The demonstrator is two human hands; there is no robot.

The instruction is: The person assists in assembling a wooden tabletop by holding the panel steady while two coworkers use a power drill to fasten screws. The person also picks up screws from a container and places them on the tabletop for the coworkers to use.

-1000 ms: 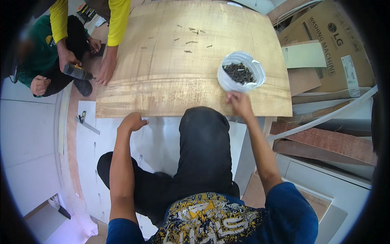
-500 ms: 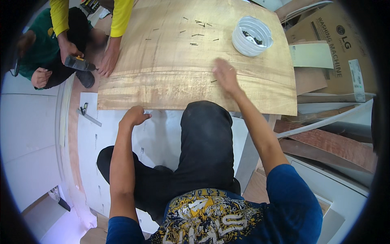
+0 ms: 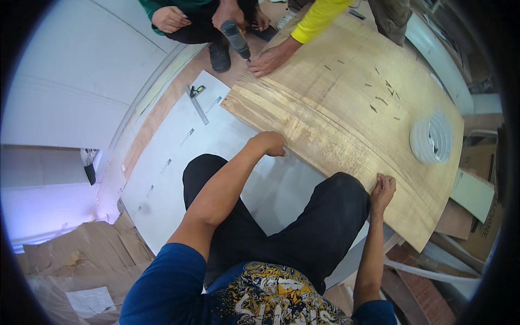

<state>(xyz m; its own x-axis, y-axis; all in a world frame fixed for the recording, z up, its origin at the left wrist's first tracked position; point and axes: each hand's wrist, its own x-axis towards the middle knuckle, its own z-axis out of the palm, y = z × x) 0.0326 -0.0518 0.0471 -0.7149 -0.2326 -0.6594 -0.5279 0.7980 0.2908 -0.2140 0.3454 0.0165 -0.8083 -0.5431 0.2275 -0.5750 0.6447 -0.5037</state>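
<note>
A wide plywood board (image 3: 309, 124) lies in front of me, with several dark screws (image 3: 381, 100) scattered over its far right part. My left hand (image 3: 269, 143) is at the board's near edge, its fingers curled closed; what they hold, if anything, is hidden. Close to my right knee, my right hand (image 3: 384, 189) rests on the board near the same edge with bent fingers pressed together; I cannot see what is in them. A ribbed translucent plastic tub (image 3: 431, 139) with dark contents stands on the board to the right.
At the far left corner, a co-worker's hand holds a power drill (image 3: 236, 39) upright against the board, beside a yellow-sleeved co-worker's hand (image 3: 270, 60). A combination square (image 3: 197, 103) lies on the white sheet (image 3: 179, 141). Wood offcuts (image 3: 457, 219) and cardboard (image 3: 479, 168) lie at right.
My view has turned left, so the board sits slanted and farther right. My right hand, blurred over the board before, now rests near its edge. The left hand stays closed at the edge.
</note>
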